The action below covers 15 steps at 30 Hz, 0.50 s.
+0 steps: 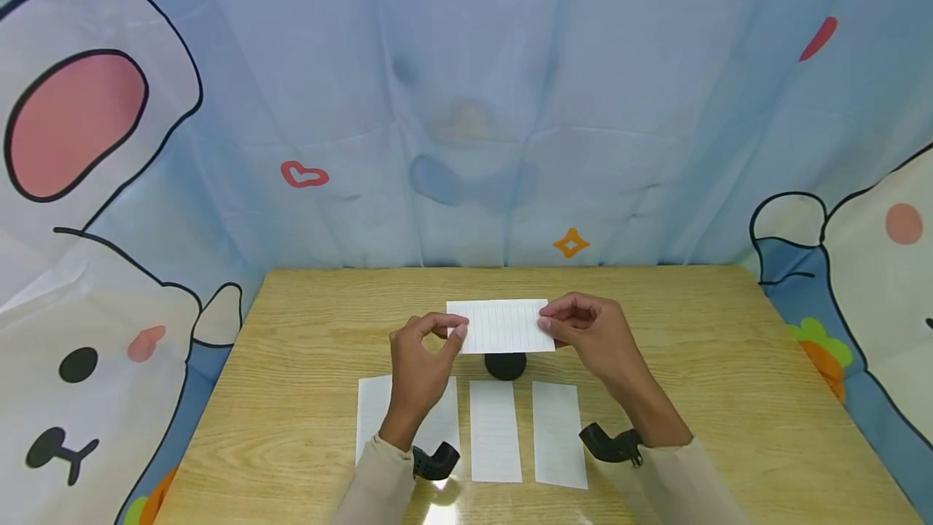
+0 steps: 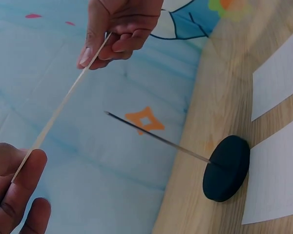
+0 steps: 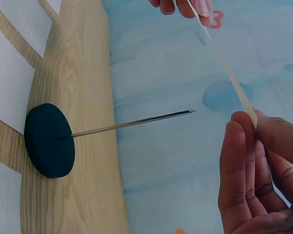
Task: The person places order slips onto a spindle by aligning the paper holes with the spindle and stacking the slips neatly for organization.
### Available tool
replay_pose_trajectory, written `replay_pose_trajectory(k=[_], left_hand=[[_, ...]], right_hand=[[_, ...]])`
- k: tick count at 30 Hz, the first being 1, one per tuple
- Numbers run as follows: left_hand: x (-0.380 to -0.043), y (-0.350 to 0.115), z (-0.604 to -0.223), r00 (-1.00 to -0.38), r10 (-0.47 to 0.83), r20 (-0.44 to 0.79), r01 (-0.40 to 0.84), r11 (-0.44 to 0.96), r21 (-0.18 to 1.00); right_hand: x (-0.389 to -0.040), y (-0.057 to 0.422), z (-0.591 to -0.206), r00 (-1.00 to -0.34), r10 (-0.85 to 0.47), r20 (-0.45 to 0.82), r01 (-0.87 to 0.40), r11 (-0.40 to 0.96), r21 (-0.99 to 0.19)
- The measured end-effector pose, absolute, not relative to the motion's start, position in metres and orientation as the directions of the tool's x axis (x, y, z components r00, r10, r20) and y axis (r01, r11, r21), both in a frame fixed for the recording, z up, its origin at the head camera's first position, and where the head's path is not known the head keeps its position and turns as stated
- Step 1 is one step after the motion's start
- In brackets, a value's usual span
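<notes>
- White, lined rectangular paper [image 1: 504, 327] hung above a black, round-based metal spike [image 1: 505, 367].
- Left hand [image 1: 421, 364] pinched one end, thumb against fingers.
- Right hand [image 1: 594, 337] pinched the other likewise.

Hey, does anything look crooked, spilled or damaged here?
Nothing stands out. The left hand and right hand hold an apparently untorn slip above a straight spike, and the visible parts of the paper sheets lie flat on the table.

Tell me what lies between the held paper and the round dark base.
The metal spike rises from the base toward the held paper, with an open gap past its tip; both wrist views show this.
</notes>
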<state>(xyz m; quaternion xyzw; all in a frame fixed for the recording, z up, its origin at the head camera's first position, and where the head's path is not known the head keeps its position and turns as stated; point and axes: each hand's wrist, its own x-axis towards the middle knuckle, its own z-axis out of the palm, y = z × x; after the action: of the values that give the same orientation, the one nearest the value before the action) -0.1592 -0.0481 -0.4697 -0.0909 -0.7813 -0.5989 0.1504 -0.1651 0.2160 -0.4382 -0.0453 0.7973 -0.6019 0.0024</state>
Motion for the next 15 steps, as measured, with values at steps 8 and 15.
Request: replay_pose_trajectory(k=[8, 15], left_hand=[[-0.173, -0.051, -0.466, -0.945, -0.04, 0.326, 0.301, 0.295, 0.907], [-0.184, -0.054, -0.464, -0.944, -0.046, 0.327, 0.298, 0.312, 0.902]], right_hand=[[-0.178, 0.209, -0.434, -0.998, -0.049, 0.046, -0.059, 0.287, -0.956], [-0.189, 0.205, -0.436, -0.998, -0.029, 0.054, -0.059, 0.268, -0.962]])
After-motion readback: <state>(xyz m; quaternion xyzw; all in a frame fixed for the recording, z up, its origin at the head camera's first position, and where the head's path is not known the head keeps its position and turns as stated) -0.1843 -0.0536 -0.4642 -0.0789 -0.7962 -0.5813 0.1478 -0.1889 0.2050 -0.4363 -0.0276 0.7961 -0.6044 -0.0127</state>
